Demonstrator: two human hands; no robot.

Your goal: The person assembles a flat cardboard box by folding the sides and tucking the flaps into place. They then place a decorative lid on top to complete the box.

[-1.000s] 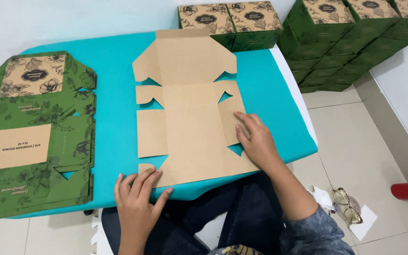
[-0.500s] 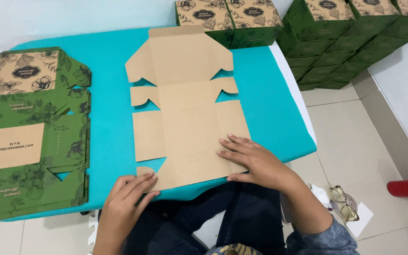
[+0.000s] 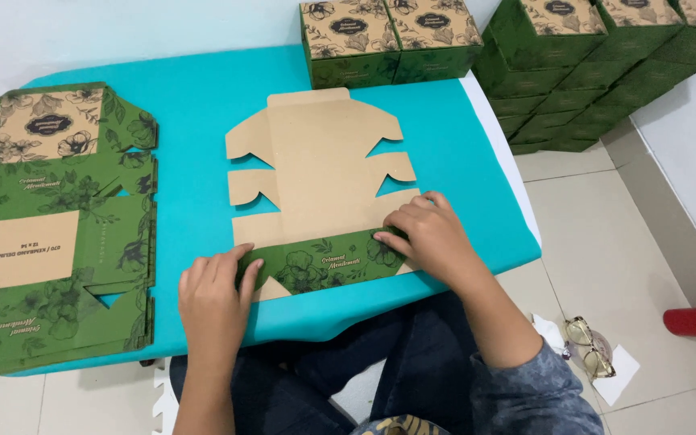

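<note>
A flat die-cut cardboard box blank (image 3: 324, 173) lies brown side up on the turquoise table (image 3: 203, 121). Its near panel (image 3: 324, 262) is folded up and over, showing a green floral print. My left hand (image 3: 215, 294) presses the left end of that folded panel with its fingertips. My right hand (image 3: 428, 238) pinches and presses the right end of the same panel. Both hands rest on the fold near the table's front edge.
A stack of flat green printed blanks (image 3: 54, 225) lies at the left of the table. Two assembled green boxes (image 3: 388, 36) stand at the back edge. Several more assembled boxes (image 3: 598, 56) are piled on the tiled floor at right. Eyeglasses (image 3: 586, 346) lie on the floor.
The near panel of the blank, flat before, is now folded over with its green side up. Both hands moved onto its two ends.
</note>
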